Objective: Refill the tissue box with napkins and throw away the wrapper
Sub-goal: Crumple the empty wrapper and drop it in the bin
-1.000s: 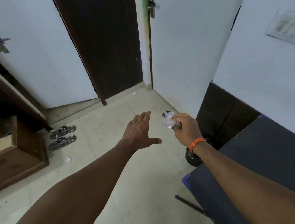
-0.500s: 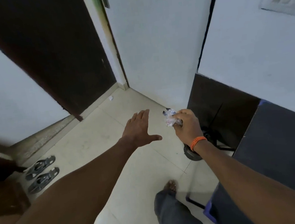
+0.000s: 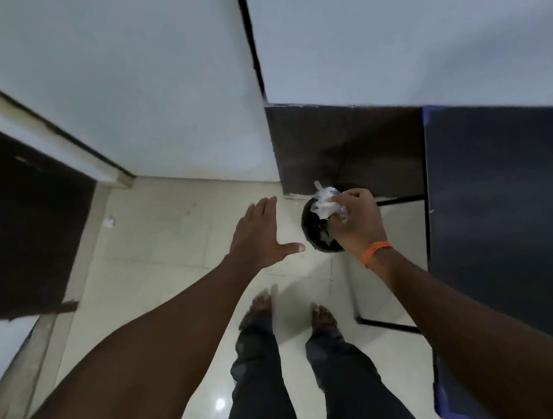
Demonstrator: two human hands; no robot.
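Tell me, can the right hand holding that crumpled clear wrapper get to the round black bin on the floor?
Probably yes. The right hand already holds the crumpled clear wrapper above the round black bin, whose mouth looks open, with nothing in between.

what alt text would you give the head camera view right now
A person's right hand holds a crumpled wrapper above a small dark bin on the tiled floor, beside a dark table. The left hand is open and empty, and bare feet show below.
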